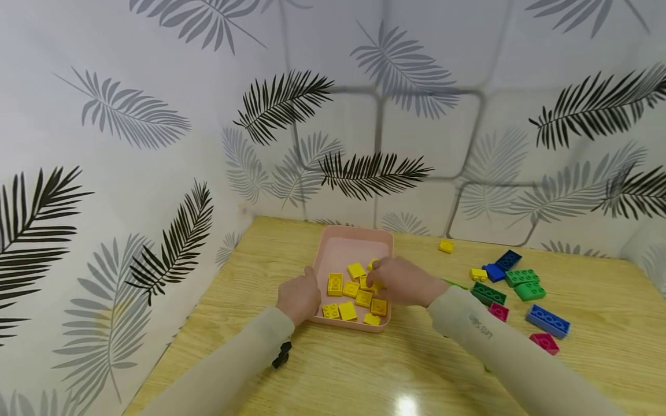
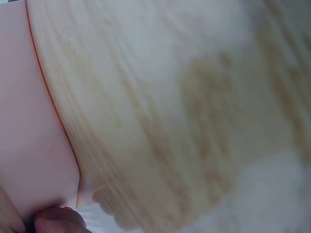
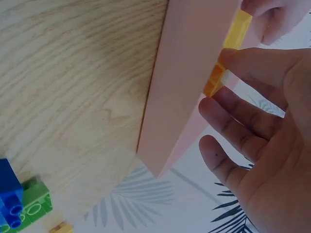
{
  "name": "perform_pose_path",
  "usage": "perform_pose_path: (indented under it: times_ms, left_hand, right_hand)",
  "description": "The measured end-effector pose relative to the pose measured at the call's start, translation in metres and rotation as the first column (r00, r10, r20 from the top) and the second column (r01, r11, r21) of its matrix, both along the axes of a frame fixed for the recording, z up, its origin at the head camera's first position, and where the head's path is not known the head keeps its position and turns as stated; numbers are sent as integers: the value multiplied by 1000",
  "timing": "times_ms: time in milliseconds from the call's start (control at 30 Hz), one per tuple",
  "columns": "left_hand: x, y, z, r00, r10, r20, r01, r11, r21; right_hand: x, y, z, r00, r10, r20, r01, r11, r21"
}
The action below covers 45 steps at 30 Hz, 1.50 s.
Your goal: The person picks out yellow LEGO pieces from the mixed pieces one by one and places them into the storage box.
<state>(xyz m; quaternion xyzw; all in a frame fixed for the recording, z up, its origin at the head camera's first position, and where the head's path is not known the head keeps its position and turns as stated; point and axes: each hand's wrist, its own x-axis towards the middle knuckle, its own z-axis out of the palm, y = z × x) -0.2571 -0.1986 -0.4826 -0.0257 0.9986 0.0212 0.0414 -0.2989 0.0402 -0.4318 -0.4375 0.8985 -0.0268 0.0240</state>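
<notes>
A pink tray (image 1: 354, 232) stands on the wooden table with several yellow toy bricks (image 1: 347, 311) lying loose in it. My left hand (image 1: 300, 297) grips the tray's left side near its front corner; the left wrist view catches fingers (image 2: 60, 221) at the bottom beside the pink wall (image 2: 29, 97). Over the tray's right rim my right hand (image 1: 403, 280) reaches in from the side. In the right wrist view a yellow brick (image 3: 213, 86) sits between the thumb and fingertips of that hand (image 3: 272, 111), close to the rim. The right hand partly hides the bricks under it.
Right of the tray lie loose bricks: a yellow one (image 1: 446, 246) near the wall, another yellow brick (image 1: 478, 275), dark blue (image 1: 509, 260), green (image 1: 522, 277), blue (image 1: 548, 321) and pink-red (image 1: 544, 342). A leaf-patterned curtain (image 1: 364, 127) stands behind the table.
</notes>
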Motion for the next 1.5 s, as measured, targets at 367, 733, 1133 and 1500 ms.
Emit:
perform_pose_path:
  times_ms: [367, 733, 1133, 1500]
  left_hand:
    - [-2, 0, -2, 1000, 2, -14, -2, 1000, 2]
    - [-2, -1, -4, 1000, 9, -10, -9, 1000, 11]
    - [-3, -1, -7, 1000, 5, -3, -5, 1000, 15]
    - [-3, -1, -7, 1000, 9, -10, -9, 1000, 29]
  right_hand:
    - [-1, -5, -2, 996, -65, 58, 61, 996, 66]
    - [1, -6, -2, 997, -53, 61, 49, 997, 54]
    - [7, 36, 8, 996, -63, -62, 56, 992, -116]
    - [0, 104, 2, 982, -189, 3, 187, 972, -143]
